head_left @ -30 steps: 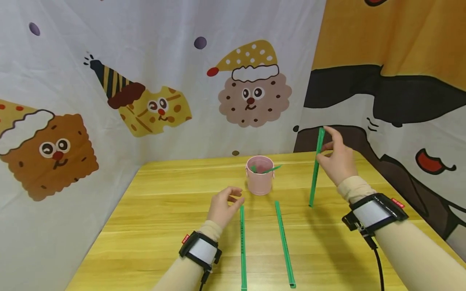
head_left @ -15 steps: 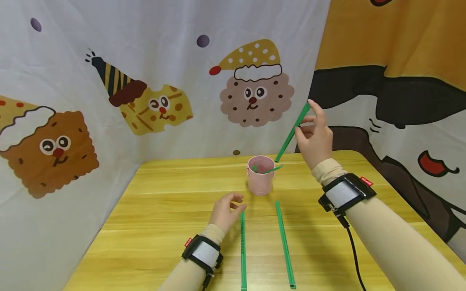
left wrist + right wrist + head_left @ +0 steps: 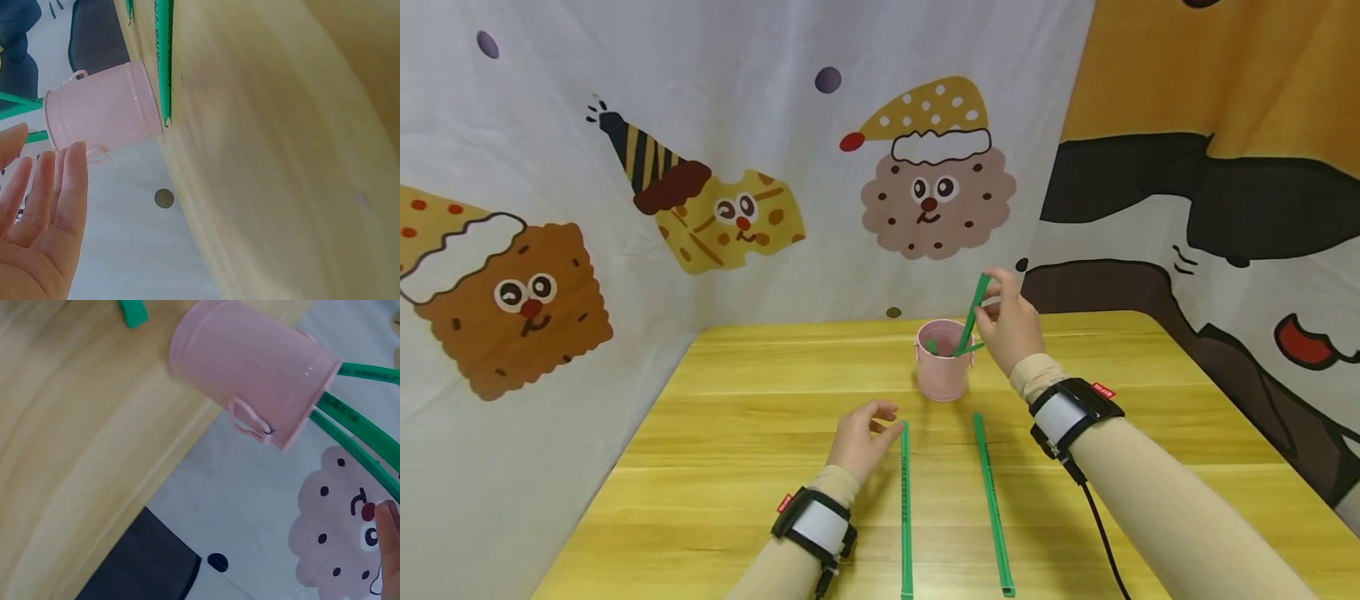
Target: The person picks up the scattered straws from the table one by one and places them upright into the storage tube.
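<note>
My right hand pinches a slim green straw in a printed wrapper, its index finger at the top end. The straw leans, with its lower end inside the mouth of a small pink bucket. Other green straws sit in the bucket; one sticks out past the right rim. In the right wrist view, several straws project from the bucket, and only fingertips show at the edge. My left hand is loosely bent and holds nothing, thumb and fingers beside the far end of a straw on the table.
Another green straw lies on the wooden table, to the right of the first. A cloth backdrop with cartoon biscuits and cheese hangs behind the table and along its left side. Cables trail from both wrist straps.
My right hand has lifted the straw from the table's right side, carried it left and lowered its end into the bucket. The left hand has stayed nearly in place.
</note>
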A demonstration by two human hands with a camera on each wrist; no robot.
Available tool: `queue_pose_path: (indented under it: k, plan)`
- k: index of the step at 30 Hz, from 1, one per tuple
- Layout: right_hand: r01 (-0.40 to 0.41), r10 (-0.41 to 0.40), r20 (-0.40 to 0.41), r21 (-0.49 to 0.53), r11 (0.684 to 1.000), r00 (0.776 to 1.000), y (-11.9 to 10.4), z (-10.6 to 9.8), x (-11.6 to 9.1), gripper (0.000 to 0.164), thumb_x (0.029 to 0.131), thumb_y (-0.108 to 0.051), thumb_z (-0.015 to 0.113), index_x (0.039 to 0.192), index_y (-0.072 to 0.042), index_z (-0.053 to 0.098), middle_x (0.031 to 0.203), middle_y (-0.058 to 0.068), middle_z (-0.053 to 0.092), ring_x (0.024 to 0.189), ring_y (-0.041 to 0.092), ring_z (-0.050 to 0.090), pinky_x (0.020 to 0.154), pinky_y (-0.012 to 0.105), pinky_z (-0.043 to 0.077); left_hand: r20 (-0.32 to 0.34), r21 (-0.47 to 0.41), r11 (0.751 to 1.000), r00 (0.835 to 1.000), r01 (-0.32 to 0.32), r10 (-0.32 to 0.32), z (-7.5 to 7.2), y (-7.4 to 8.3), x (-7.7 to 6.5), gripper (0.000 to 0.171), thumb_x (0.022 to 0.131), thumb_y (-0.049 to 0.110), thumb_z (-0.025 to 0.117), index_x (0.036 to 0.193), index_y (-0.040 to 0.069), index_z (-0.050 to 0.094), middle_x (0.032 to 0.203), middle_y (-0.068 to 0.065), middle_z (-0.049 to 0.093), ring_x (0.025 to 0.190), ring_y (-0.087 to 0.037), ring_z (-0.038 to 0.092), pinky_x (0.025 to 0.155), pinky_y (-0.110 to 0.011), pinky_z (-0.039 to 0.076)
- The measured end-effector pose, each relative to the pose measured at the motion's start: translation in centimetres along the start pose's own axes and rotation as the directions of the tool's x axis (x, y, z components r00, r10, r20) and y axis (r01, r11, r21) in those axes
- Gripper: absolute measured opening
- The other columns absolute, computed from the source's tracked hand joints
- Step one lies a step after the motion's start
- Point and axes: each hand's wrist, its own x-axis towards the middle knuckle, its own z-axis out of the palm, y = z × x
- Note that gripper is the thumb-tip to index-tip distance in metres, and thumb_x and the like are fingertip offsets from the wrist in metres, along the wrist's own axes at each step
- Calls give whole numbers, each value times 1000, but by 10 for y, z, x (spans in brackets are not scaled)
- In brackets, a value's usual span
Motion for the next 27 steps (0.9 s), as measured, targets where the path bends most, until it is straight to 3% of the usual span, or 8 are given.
queue_pose_path:
  k: [6, 10, 18, 27]
  plan:
    - [-45, 46, 71, -14, 999, 996, 8, 0, -9, 29, 94, -3, 63, 122, 0, 54, 107, 23, 68, 84, 37, 72, 70, 49, 59, 3, 0, 1000, 1000, 3, -3, 1, 0, 0, 19, 91, 13, 71, 110, 7, 70, 105, -10, 72, 89, -26, 68, 76, -31, 56]
    - [-59, 60, 87, -14, 998, 994, 12, -1, -12, 27, 95, -5, 63, 121, -1, 56, 105, 21, 69, 83, 35, 72, 69, 48, 60, 8, -3, 1000, 1000, 8, -8, 2, 1, 1, 19, 91, 13, 71, 110, 8, 70, 105, -10, 72, 89, -26, 68, 75, -31, 56]
    - [-88, 84, 116, 36, 995, 990, 10, -7, -13, 36, 95, -15, 66, 127, -1, 55, 109, 21, 68, 92, 36, 71, 79, 49, 60, 9, 10, 999, 999, 38, -39, 5, 3, 4, 22, 92, 14, 71, 112, 8, 69, 107, -11, 71, 89, -25, 68, 74, -34, 57]
    - [-86, 80, 76, 90, 992, 994, 6, -22, -23, 50, 90, -22, 74, 131, -1, 54, 126, 20, 63, 111, 38, 64, 95, 50, 54, 63, 121, 986, 990, 115, -123, 9, 3, 13, 42, 90, 17, 73, 127, 1, 60, 117, -20, 67, 98, -35, 67, 82, -45, 57]
